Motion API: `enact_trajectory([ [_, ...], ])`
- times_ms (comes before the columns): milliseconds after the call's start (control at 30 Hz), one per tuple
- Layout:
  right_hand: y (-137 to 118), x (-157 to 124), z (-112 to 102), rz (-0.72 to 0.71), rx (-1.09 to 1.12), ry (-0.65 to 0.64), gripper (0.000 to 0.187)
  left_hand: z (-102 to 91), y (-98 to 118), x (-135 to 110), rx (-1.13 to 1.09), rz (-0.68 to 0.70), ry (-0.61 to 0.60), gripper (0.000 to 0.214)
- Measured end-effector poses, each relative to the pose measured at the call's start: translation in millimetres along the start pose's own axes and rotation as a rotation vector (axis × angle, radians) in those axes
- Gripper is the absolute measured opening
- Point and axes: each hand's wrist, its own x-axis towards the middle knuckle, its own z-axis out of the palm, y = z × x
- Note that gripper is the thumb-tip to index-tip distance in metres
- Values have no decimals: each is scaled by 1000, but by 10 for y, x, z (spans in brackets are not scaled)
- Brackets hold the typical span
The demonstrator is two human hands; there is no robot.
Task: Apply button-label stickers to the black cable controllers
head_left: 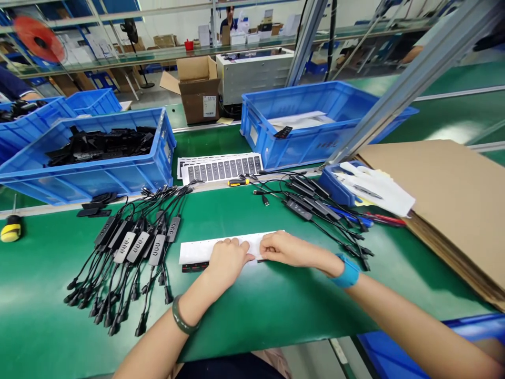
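A white label sheet [197,251] lies on the green bench in front of me, with a dark strip [193,267] with small red marks showing along its near edge. My left hand [229,258] rests on the sheet's middle, fingers curled over it and thumb pointing right. Beside it, my right hand [282,248] pinches the sheet near its right end; the fingertips hide what exactly is between them. To the left lies a bunch of black cabled modules [138,247], some with grey label faces. More cabled modules [299,209] lie to the right.
Printed label sheets [223,169] and a yellow screwdriver [238,182] lie behind. A blue crate [118,176] holds black parts; another blue crate [292,155] contains papers. Cardboard sheets [442,179] are stacked right, near a slanted metal post [398,79]. Another screwdriver [11,227] lies far left.
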Motion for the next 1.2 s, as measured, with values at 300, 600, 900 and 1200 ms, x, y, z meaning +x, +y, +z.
enact_trajectory([
  [300, 86, -18, -105, 26, 13, -13, 16, -10, 84, 102, -74, 106, 35, 25],
  [600, 144, -75, -15, 138, -41, 127, 18, 11, 100, 166, -65, 90, 55, 25],
  [900, 166, -187, -57, 148, -147, 127, 23, -79, 154, 230, -23, 102, 54, 28],
  [1200, 274, -219, -234, 99, -177, 54, 19, -85, 120, 423, -23, 118, -5, 29],
])
